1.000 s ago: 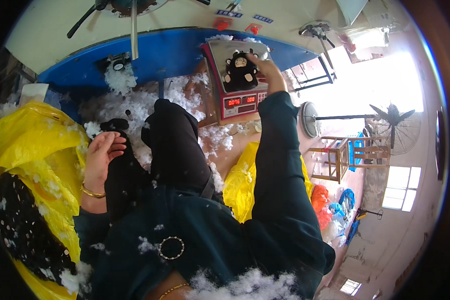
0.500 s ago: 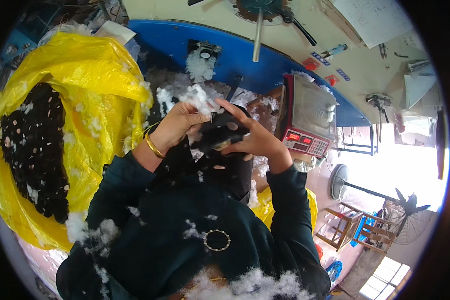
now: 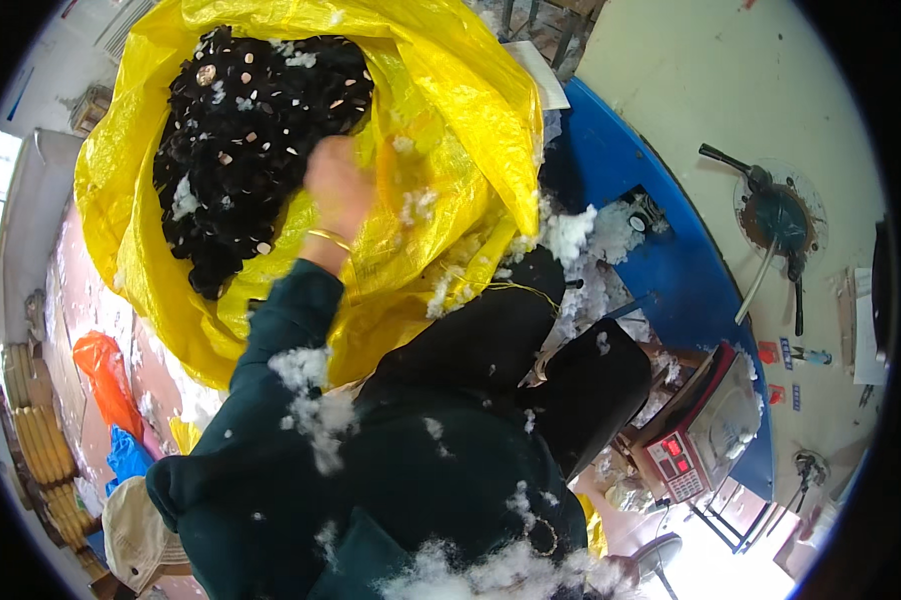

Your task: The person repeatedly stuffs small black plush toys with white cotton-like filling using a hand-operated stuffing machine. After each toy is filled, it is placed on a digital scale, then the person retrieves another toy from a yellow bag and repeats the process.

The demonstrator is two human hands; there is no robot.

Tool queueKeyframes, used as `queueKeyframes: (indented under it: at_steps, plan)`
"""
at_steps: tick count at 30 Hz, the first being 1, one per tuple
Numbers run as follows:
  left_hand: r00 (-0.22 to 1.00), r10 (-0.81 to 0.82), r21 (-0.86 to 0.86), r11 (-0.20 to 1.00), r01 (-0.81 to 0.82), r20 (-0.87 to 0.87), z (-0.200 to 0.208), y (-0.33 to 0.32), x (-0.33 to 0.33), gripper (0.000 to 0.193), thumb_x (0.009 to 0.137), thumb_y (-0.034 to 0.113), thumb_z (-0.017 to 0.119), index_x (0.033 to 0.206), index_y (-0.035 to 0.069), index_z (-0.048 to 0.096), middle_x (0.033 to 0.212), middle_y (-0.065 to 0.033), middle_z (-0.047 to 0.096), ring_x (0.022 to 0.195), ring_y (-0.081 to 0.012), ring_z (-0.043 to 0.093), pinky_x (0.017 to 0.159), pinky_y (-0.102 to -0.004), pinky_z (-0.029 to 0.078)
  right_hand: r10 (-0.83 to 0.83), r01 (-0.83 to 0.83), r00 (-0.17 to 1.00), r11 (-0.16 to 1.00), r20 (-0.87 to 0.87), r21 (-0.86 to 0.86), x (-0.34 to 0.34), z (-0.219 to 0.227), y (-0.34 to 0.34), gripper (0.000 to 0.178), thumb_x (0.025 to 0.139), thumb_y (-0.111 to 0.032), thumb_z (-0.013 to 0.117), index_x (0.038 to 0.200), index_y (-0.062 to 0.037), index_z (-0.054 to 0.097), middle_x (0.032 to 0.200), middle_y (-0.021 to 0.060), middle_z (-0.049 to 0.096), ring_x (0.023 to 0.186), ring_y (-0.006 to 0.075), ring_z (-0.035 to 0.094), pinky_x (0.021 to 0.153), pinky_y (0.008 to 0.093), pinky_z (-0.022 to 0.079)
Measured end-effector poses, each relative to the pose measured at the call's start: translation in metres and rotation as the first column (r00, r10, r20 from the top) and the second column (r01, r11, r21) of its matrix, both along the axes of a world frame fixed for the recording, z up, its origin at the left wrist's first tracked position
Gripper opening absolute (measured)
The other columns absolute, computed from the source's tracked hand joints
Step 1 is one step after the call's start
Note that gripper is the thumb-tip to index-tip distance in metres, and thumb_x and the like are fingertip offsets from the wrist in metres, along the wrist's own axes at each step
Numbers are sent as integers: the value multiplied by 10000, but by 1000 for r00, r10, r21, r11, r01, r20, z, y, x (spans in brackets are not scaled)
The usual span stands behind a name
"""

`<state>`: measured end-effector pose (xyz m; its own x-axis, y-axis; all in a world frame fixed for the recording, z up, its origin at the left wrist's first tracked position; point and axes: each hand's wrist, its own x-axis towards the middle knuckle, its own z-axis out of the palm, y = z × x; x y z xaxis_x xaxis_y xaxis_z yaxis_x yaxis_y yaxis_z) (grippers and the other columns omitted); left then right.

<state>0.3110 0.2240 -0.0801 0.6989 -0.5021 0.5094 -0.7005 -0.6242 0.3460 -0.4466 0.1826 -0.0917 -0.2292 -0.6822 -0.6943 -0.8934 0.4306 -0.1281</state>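
Observation:
My left hand [image 3: 340,185], with a gold bangle on its wrist, reaches into a big yellow woven sack [image 3: 451,70] on my left. Motion smears its fingers, so I cannot make out whether they hold anything. Beside the hand, a heap of black soft-looking pieces [image 3: 236,150] fills the sack's far left part. Pale oval and round bits and white tufts show among the black. My right hand does not show in the head view.
White fluffy stuffing [image 3: 581,240] lies past my knees and clings to my clothes. Beyond stands a blue-edged table [image 3: 661,140] with a lever-handled fixture [image 3: 776,220]. A red digital scale [image 3: 686,455] is at my right. An orange bag [image 3: 108,375] lies on the floor at left.
My view has swung left toward the sack. My left hand has left the black piece and white stuffing both hands were handling over my lap. My right hand has gone out of view.

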Motion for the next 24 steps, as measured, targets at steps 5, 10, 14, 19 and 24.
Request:
queueKeyframes:
  at_steps: [5,10,14,19,24]
  plan:
    - [896,399,327,888,-324,-195,-19,90,103,495,728,293,773,1077,3,573,1110,-200,591,1039,-385,576,857,-443,496,59,-59,994,998,89,-5,51,16,-51,520,774,-103,752,1247,-29,548,1072,123,641,979,187,608,836,310,503]
    - [949,203,275,952,-134,-242,-59,38,123,368,798,231,689,1014,-21,532,960,-265,643,904,-425,623,778,-485,508,68,-55,982,996,178,-76,111,58,-90,469,792,-79,727,1227,-20,562,1039,118,650,946,178,614,822,302,503]
    - [938,226,195,965,-178,-263,-74,28,115,216,826,202,616,902,3,580,965,-229,642,887,-430,613,735,-508,490,354,-240,864,915,358,-325,130,56,-118,413,807,-35,676,1209,-23,583,1008,105,661,911,169,629,774,306,514]
    - [945,319,273,918,-288,-74,-47,25,98,506,767,446,719,1005,16,597,1023,-197,616,989,-378,593,825,-448,493,400,-282,750,914,527,-292,161,62,-130,435,801,-12,656,1229,-26,580,1028,107,660,929,163,628,798,303,512]
    - [982,87,351,936,-23,-169,-48,20,101,443,759,385,731,918,-7,599,896,-202,640,877,-381,620,760,-457,495,480,-342,709,875,516,-344,211,75,-119,436,809,-22,646,1239,-19,575,1032,120,665,918,175,631,829,293,503]
